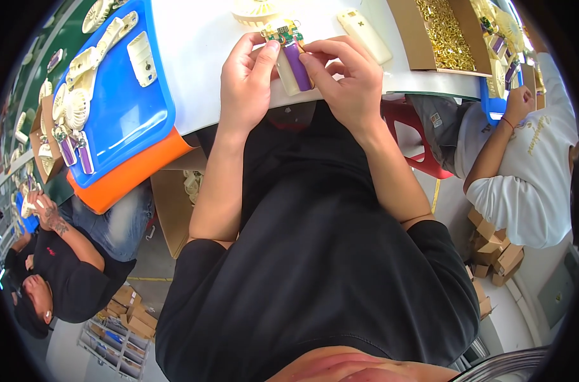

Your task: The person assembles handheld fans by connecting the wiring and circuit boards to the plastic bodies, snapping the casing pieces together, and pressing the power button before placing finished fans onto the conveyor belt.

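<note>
At the near table edge, my left hand (248,79) is closed on a cream plastic housing (287,75), thumb at the green circuit board (283,32) at its far end. A purple cylindrical battery (297,67) lies along the housing. My right hand (350,79) is closed beside the battery's right side, thumb and fingertips pinched together near the board. What they pinch, perhaps a thin wire, is too small to make out. Just beyond the board sits a round cream fan part (257,11). Right of my hands lies a cream shell half (364,35).
A cardboard box (416,48) of small brass-coloured parts stands at right. At left, a blue tray (133,118) holds cream casings and purple batteries, overlapping an orange tray (136,169). Co-workers sit on both sides; one person's hand (520,102) is at the right, another's (45,210) at the left.
</note>
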{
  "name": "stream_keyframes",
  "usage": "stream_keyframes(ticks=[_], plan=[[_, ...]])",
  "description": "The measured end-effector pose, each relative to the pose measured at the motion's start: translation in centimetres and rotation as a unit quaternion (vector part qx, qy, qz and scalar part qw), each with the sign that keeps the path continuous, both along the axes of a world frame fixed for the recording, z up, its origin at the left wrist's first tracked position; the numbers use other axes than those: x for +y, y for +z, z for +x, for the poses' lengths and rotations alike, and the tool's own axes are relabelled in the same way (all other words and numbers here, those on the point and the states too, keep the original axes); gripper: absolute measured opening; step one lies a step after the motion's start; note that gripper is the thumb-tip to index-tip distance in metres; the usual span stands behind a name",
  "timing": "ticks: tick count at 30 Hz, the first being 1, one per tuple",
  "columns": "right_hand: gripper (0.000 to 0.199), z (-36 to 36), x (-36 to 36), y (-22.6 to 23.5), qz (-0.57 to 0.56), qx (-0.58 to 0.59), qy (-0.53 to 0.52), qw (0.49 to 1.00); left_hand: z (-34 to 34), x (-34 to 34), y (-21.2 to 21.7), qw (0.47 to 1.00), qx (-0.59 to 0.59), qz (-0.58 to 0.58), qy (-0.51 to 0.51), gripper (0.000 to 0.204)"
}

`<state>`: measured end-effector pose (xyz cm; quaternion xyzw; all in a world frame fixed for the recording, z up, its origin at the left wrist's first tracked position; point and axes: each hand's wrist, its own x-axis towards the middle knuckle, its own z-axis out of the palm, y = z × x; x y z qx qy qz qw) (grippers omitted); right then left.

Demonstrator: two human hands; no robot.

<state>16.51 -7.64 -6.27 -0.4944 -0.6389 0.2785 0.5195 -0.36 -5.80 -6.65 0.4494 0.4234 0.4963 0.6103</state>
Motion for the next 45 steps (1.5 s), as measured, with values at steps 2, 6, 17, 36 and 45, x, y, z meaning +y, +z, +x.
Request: stream_keyframes(ticks=[2,6,17,36,45], plan=[[0.012,-0.1,0.2,-0.1,0.003,-0.026,-0.023,0.999,0.2,-0.3,0.2,1.000,-0.006,-0.007,0.000,0.026],[0.009,0.0,0.2,0.1,-0.041,-0.015,-0.047,0.998,0.8,-0.9,0.8,0.999,-0.036,-0.019,0.017,0.025],[0.012,1.0,0.3,0.3,0.025,-0.109,-0.015,0.994,1.4,-1.4,0.0,0.995,-0.089,-0.021,0.044,0.026],[0.034,3.2,-0.1,1.7,0.057,-0.242,0.133,0.959,2.3,-0.6,-0.9,0.991,-0.093,0.018,0.091,0.037],[0.033,7.2,0.2,0.1,0.025,-0.104,0.022,0.994,2.0,-1.1,-0.7,0.993,-0.100,0.042,0.052,0.038]])
